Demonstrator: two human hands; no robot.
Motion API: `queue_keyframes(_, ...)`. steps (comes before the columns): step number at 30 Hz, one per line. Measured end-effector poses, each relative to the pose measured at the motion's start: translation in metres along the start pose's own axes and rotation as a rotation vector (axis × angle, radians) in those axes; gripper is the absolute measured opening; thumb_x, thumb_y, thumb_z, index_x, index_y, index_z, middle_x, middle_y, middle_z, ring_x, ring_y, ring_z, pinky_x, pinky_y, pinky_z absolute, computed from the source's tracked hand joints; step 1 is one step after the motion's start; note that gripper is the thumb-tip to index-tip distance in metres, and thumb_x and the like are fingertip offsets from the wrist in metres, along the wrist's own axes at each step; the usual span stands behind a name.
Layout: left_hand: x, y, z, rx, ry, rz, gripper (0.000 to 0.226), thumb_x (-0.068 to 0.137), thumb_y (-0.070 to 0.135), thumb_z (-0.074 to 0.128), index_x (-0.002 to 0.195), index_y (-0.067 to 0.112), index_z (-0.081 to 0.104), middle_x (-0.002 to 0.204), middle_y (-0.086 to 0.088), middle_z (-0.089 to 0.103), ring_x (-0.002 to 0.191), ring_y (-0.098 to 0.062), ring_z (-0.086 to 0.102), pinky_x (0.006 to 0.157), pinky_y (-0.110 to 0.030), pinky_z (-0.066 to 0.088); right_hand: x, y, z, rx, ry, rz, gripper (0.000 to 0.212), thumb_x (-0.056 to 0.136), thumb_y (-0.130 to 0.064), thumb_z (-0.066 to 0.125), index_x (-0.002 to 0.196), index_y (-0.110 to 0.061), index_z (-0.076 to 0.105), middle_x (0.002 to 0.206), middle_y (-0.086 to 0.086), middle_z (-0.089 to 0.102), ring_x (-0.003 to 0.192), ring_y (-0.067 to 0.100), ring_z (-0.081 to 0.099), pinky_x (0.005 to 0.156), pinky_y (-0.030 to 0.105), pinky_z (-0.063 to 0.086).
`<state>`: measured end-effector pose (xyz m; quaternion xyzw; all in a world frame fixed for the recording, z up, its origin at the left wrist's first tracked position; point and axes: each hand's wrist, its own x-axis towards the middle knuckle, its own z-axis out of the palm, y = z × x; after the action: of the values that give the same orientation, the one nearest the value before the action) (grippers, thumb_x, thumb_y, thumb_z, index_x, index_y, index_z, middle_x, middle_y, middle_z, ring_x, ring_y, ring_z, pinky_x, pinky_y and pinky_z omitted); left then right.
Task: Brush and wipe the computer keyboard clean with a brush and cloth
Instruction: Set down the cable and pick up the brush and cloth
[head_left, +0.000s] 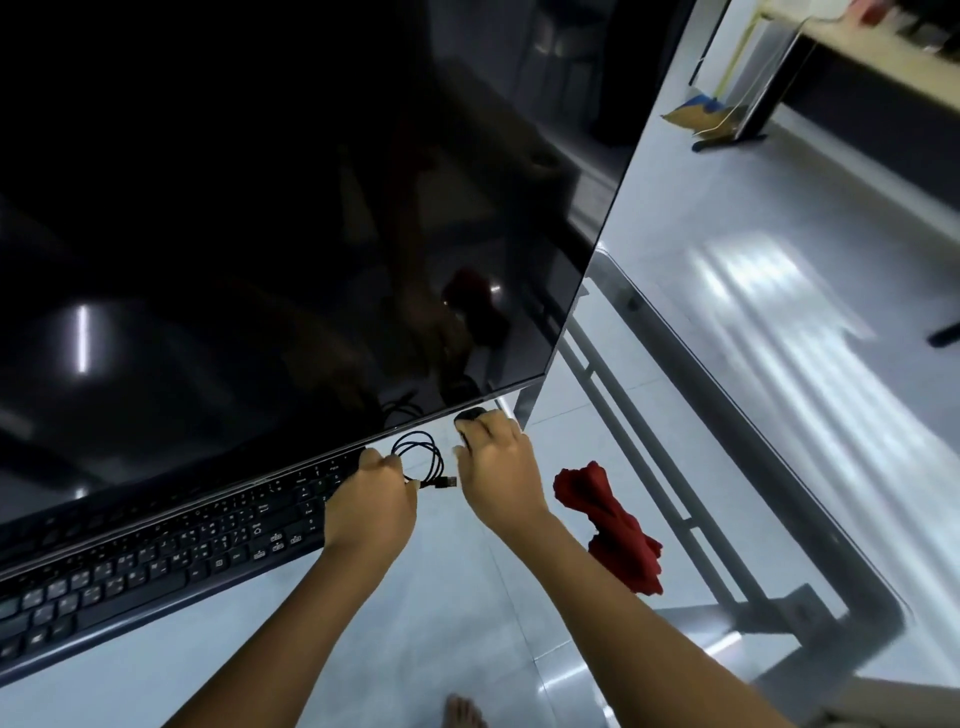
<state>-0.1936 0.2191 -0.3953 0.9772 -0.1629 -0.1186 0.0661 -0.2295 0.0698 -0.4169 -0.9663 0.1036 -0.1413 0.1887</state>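
Note:
A black keyboard (156, 561) lies on the glass table, its far rows hidden under the monitor's lower edge. My left hand (374, 499) rests at the keyboard's right end, fingers closed on a coiled black USB cable (421, 462) whose plug sticks out to the right. Just right of it, my right hand (493, 467) is closed over a black mouse (470, 415) near the monitor's bottom corner. A crumpled red cloth (613, 525) lies on the glass to the right of my right forearm. No brush is visible.
A large dark monitor (260, 208) fills the upper left and overhangs the keyboard. The glass table (415, 623) has a metal frame showing through at right, with its edge (779, 467) running diagonally. Tiled floor lies beyond, and a bare foot (462, 712) shows below.

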Motion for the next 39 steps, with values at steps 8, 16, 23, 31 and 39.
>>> queue_keyframes(8, -0.014, 0.072, 0.006, -0.277, -0.087, 0.072, 0.031, 0.097, 0.039, 0.047, 0.112, 0.013, 0.056, 0.11, -0.004, 0.064, 0.099, -0.023, 0.062, 0.071, -0.03, 0.046, -0.024, 0.091, -0.081, 0.199, -0.08, 0.52, 0.025, 0.097, -0.012, 0.056, 0.119, -0.015, 0.067, 0.128, 0.008, 0.059, 0.105, 0.025, 0.063, 0.087, 0.028, 0.05)
queue_keyframes(16, -0.014, 0.128, 0.036, -0.353, -0.388, -0.071, 0.044, 0.091, 0.057, 0.052, 0.095, 0.014, 0.059, 0.091, -0.007, 0.07, 0.082, -0.024, 0.07, 0.073, -0.033, 0.059, -0.052, 0.14, -0.089, 0.213, -0.509, 0.736, 0.048, 0.095, -0.041, 0.059, 0.134, -0.014, 0.054, 0.131, 0.004, 0.061, 0.115, 0.022, 0.059, 0.097, 0.032, 0.049)
queue_keyframes(23, -0.009, 0.141, 0.048, -0.418, -0.342, -0.125, 0.027, 0.088, 0.036, 0.064, 0.093, 0.01, 0.061, 0.087, -0.005, 0.069, 0.078, -0.024, 0.07, 0.07, -0.033, 0.06, -0.045, 0.12, -0.07, 0.205, -0.494, 0.662, 0.026, 0.091, -0.036, 0.067, 0.107, -0.015, 0.065, 0.096, -0.001, 0.061, 0.088, 0.014, 0.057, 0.079, 0.024, 0.05)
queue_keyframes(31, -0.017, 0.121, 0.034, -0.713, -0.177, -0.135, 0.027, 0.089, 0.033, 0.061, 0.073, 0.012, 0.055, 0.068, -0.003, 0.066, 0.063, -0.018, 0.067, 0.063, -0.038, 0.059, -0.043, 0.1, -0.107, 0.413, -0.325, 0.549, 0.024, 0.088, -0.03, 0.072, 0.103, -0.018, 0.059, 0.086, -0.005, 0.059, 0.081, 0.014, 0.059, 0.062, 0.021, 0.044)
queue_keyframes(39, -0.03, 0.107, -0.047, -0.954, 0.05, -0.026, 0.019, 0.09, 0.036, 0.062, 0.078, 0.022, 0.057, 0.068, 0.002, 0.067, 0.063, -0.015, 0.067, 0.064, -0.042, 0.059, -0.022, 0.051, -0.177, 0.269, -0.074, 0.272, 0.008, 0.097, -0.033, 0.058, 0.099, -0.026, 0.062, 0.084, -0.006, 0.066, 0.076, 0.013, 0.06, 0.063, 0.018, 0.043)
